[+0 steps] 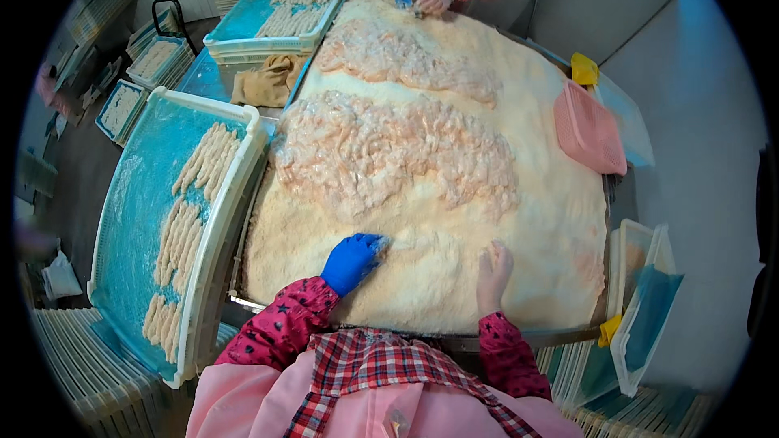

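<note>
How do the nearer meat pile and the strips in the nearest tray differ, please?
The meat pile looks glossy and pinkish; the strips look duller and creamier.
The meat pile is a jumbled heap; the strips lie side by side in three groups.
The meat pile sits on powder; the strips lie in the blue-lined tray.
Both are pale overall.

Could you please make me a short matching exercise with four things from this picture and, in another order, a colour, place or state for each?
Things
1. Left hand
2. Basket
3. Crumpled cloth
4. Larger raw, fleshy heap

Descriptions
A. Tan
B. Glossy, spread across the middle of the pale powder
C. Gloved in blue
D. Pink, near the powder's right edge

Pairs: 1-C, 2-D, 3-A, 4-B
</note>
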The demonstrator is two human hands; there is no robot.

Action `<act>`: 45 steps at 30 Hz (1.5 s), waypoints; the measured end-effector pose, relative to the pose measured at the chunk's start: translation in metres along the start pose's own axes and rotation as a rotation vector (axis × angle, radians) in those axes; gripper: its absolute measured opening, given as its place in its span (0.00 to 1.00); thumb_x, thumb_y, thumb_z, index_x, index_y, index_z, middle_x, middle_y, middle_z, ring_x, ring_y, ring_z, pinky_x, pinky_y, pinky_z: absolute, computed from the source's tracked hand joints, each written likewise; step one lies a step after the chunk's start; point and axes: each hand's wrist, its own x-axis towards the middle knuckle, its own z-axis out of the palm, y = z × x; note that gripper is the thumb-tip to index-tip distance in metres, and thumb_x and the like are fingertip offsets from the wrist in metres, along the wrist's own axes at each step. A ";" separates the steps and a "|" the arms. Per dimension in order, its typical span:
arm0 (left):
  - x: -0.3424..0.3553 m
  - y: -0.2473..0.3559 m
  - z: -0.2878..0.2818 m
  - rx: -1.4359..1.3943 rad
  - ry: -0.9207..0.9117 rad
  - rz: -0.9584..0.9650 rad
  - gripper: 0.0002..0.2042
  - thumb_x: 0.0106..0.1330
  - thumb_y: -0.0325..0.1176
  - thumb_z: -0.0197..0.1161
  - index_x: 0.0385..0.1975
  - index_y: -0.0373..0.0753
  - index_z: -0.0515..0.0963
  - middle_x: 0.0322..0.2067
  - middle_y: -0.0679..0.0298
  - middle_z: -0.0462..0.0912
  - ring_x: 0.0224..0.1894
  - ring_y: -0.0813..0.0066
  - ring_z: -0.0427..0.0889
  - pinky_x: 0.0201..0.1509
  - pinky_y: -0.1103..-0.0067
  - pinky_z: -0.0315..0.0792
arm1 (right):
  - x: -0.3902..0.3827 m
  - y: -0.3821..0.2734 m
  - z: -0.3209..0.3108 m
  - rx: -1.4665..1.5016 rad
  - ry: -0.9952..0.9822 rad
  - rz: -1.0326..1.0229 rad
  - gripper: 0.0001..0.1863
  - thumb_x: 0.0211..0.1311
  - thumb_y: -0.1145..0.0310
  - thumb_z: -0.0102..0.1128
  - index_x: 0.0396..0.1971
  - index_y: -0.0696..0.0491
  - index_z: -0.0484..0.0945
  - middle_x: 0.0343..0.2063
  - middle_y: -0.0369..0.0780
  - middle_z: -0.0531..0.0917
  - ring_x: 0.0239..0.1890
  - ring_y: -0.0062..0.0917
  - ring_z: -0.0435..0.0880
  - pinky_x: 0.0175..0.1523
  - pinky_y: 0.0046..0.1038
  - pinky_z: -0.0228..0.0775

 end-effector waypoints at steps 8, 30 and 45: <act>0.038 -0.015 0.090 -0.633 0.121 -0.331 0.21 0.60 0.35 0.59 0.54 0.38 0.68 0.50 0.61 0.75 0.48 0.67 0.75 0.49 0.74 0.71 | 0.001 -0.101 0.035 0.514 -0.109 0.127 0.24 0.64 0.63 0.41 0.57 0.61 0.60 0.56 0.49 0.66 0.61 0.37 0.61 0.66 0.33 0.47; 0.018 0.076 -0.006 -2.101 0.478 -0.710 0.23 0.71 0.46 0.40 0.59 0.39 0.61 0.53 0.61 0.69 0.53 0.69 0.68 0.59 0.74 0.62 | 0.007 -0.167 0.035 0.590 -0.364 -0.441 0.34 0.66 0.49 0.38 0.63 0.58 0.52 0.64 0.48 0.56 0.67 0.39 0.50 0.68 0.38 0.40; -0.130 -0.083 -0.245 -0.914 1.467 -0.586 0.22 0.69 0.47 0.47 0.56 0.40 0.62 0.49 0.56 0.73 0.47 0.68 0.73 0.51 0.71 0.69 | 0.097 -0.038 0.059 -0.013 0.022 0.122 0.12 0.50 0.72 0.56 0.37 0.57 0.69 0.30 0.43 0.77 0.31 0.33 0.78 0.37 0.32 0.70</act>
